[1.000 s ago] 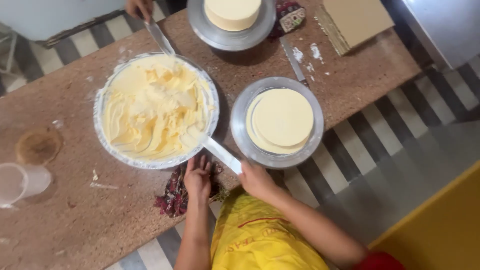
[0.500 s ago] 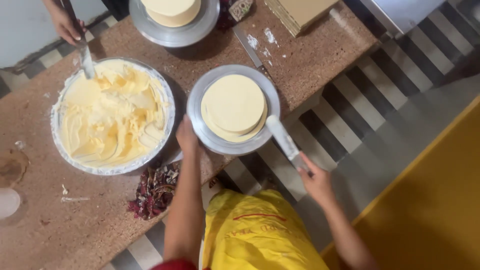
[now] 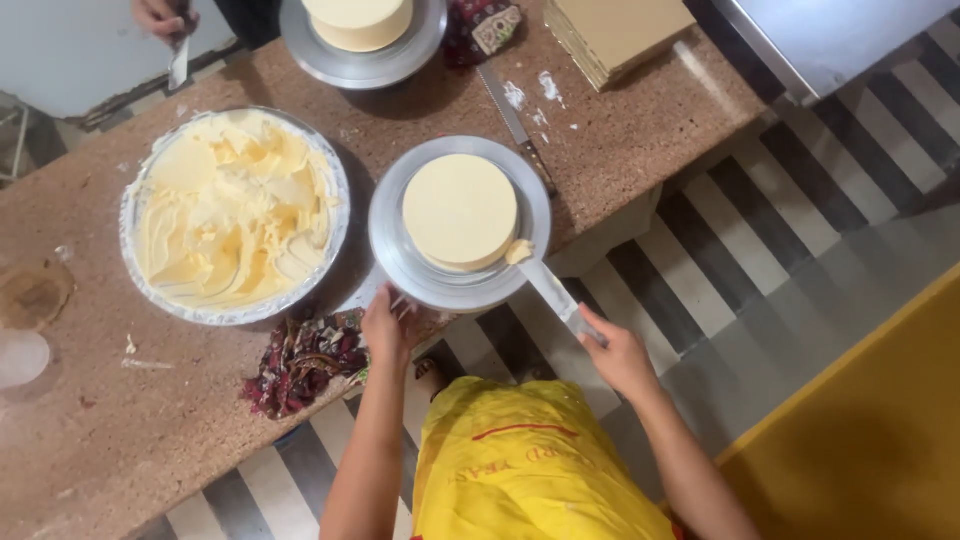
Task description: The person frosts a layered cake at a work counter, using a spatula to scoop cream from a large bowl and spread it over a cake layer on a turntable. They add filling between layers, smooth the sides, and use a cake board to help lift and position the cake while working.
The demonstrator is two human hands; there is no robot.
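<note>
- Looking down from the head camera, we see a round pale-yellow frosted cake (image 3: pixel 460 211) sitting centred on a round grey metal turntable (image 3: pixel 400 255), which stands at the near edge of a speckled brown stone counter (image 3: pixel 640 140).
- Our left hand (image 3: pixel 388 325) rests on the near rim of the turntable, fingers curled over the edge and touching it; we cannot tell how firmly they grip.
- Our right hand (image 3: pixel 618 355) is closed around the handle of a long flat metal spatula (image 3: pixel 548 285). The blade slants up and to the left, and its tip, carrying a dab of cream, touches the lower right side of the cake.
- A wide round metal bowl of pale-yellow buttercream (image 3: pixel 235 212) stands on the counter just left of the turntable.
- A crumpled dark red patterned cloth (image 3: pixel 300 365) lies at the counter edge, just beside our left hand.
- A serrated knife (image 3: pixel 515 120) lies on the counter beyond the turntable, next to white smears.
- A second frosted cake on its own grey turntable (image 3: pixel 360 35) stands at the far edge, well apart from ours.
- Another person's hand (image 3: pixel 165 18) appears at the top left, holding a small spatula (image 3: pixel 180 65).
- A stack of flat tan cardboard boards (image 3: pixel 620 30) lies at the top right of the counter.
</note>
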